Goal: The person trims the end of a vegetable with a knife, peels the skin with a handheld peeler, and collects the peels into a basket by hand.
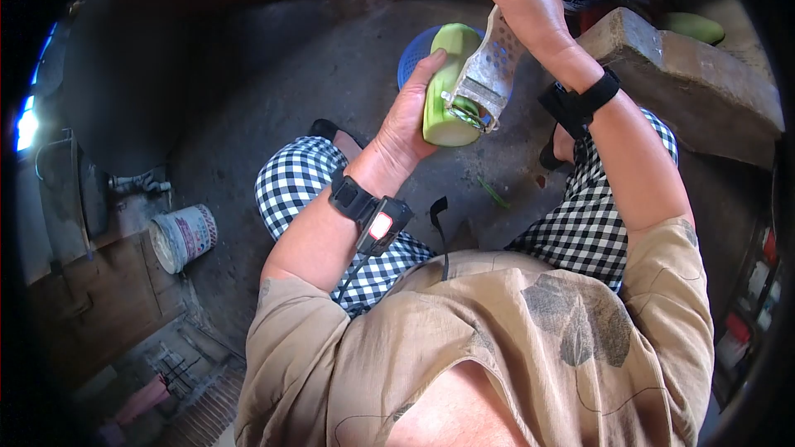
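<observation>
Pale green, the gourd (445,87) is held out over the floor between the knees, grasped by the left hand (404,120) along its left edge. The right hand (530,10) clasps the top end of a perforated peeler (494,66), whose lower end lies against the gourd's right side. A blue basket (411,54) shows behind the gourd, its left rim exposed. Floor spreads widely leftward from the basket; rightward, a block's (704,87) edge lies near the right wrist, narrowing the room. The floor (281,58) is dark grey, with a green scrap (494,193) between the feet. A whitish bucket (186,237) sits left, near boards (103,306).
</observation>
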Available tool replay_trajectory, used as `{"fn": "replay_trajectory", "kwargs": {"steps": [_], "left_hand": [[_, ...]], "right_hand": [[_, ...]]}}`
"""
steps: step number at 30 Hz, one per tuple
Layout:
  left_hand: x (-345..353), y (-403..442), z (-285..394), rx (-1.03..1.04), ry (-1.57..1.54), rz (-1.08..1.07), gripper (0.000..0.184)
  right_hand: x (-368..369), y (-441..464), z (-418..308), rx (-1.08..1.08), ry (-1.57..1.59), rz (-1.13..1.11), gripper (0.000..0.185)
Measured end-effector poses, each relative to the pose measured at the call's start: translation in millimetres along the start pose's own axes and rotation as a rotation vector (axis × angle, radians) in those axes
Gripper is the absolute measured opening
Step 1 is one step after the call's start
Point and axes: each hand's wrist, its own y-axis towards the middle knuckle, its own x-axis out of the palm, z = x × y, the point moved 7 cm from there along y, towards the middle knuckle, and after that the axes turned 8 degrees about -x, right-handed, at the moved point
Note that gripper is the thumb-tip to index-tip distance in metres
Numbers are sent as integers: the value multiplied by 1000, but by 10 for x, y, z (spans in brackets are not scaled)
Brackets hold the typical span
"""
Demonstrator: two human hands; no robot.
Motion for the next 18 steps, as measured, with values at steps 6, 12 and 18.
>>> {"fn": "replay_trajectory", "kwargs": {"steps": [6, 12, 18], "left_hand": [[35, -76, -84, -63, -20, -83, 67], [-1, -63, -178, -75, 39, -78, 80], [48, -159, -9, 12, 180, -82, 85]], "right_hand": [[110, 54, 144, -24, -14, 66, 38], [-218, 289, 379, 144, 67, 202, 35], [-115, 558, 1147, 241, -338, 153, 47]]}}
